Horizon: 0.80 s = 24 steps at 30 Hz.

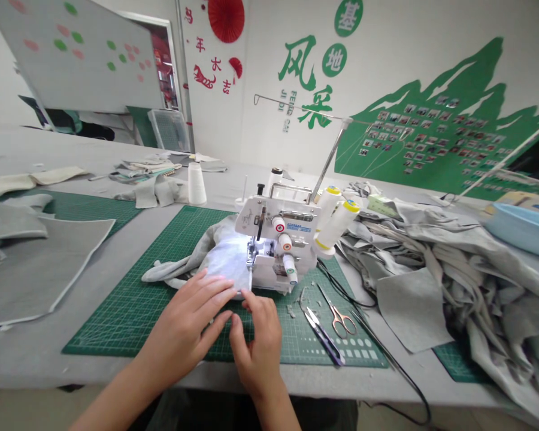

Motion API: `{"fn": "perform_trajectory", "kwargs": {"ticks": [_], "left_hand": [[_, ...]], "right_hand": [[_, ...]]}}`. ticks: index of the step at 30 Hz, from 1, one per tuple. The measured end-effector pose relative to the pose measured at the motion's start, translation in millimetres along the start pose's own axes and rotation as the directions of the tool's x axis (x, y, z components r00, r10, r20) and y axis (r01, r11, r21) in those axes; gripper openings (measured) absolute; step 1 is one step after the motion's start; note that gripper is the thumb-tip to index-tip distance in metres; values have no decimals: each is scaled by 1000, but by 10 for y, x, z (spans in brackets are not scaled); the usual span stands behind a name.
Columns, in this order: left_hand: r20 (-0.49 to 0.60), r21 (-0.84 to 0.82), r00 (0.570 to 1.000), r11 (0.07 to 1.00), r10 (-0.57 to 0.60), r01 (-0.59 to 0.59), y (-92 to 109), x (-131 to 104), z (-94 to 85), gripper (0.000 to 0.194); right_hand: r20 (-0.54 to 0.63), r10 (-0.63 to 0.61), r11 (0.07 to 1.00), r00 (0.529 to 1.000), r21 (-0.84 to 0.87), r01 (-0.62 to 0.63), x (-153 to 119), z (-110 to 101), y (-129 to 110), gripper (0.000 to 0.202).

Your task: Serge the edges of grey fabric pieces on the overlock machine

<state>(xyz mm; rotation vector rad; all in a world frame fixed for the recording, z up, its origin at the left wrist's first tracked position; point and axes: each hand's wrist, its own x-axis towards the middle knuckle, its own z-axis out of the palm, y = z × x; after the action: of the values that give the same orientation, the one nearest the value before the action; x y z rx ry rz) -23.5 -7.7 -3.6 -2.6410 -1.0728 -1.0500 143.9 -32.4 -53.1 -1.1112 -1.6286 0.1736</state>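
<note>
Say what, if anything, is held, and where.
Left hand lies on the grey cloth, right hand at its near corner; whether either grips it cannot be told.

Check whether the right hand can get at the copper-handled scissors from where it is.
Probably yes: the right hand is at the cloth's edge, and the scissors lie uncovered to its right. The purple-handled snips lie partly between, but flat, so reaching over them seems easy.

White wall (pixel 395 36), green mountain mural (pixel 471 90), whiteboard (pixel 90 75)
</note>
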Motion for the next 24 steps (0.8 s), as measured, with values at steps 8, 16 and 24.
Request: {"fn": "perform_trajectory", "kwargs": {"ticks": [8,16,24], "left_hand": [[8,15,999,999,40,-40,-43,127,-56,26],[220,-41,961,986,167,-162,-373,291,-81,34],[342,-277,886,934,315,-225,-630,441,-118,40]], "right_hand": [[39,-28,998,999,-54,30,21,4,-3,42],[65,-27,995,998,-91,33,79,-33,40,45],[47,-11,996,999,-90,16,94,9,90,44]]}}
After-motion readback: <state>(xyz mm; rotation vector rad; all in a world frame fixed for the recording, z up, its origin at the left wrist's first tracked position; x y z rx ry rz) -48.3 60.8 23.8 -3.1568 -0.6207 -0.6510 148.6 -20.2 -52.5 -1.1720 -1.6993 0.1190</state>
